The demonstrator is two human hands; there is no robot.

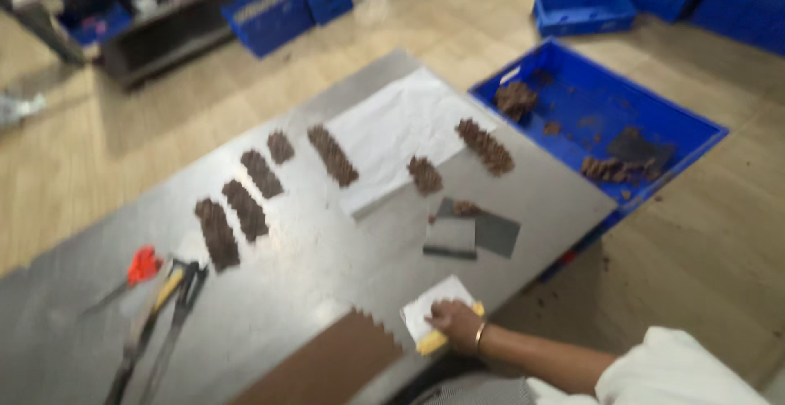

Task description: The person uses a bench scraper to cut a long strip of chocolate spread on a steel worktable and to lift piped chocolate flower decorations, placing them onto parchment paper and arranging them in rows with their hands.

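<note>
My right hand lies curled on a white-and-yellow pad at the near edge of a steel table. A bracelet sits on the wrist and a white sleeve covers the arm. My left hand is out of view. Just left of the pad lies a brown sheet with a zigzag edge. Two flat metal scrapers rest beyond my hand. Several rows of brown ridged pieces lie across the table, some beside a white paper sheet. The picture is blurred.
Red-handled scissors and long dark tools lie at the table's left. A blue tray with brown scraps stands off the table's far right corner. More blue crates and a dark shelf stand on the wooden floor.
</note>
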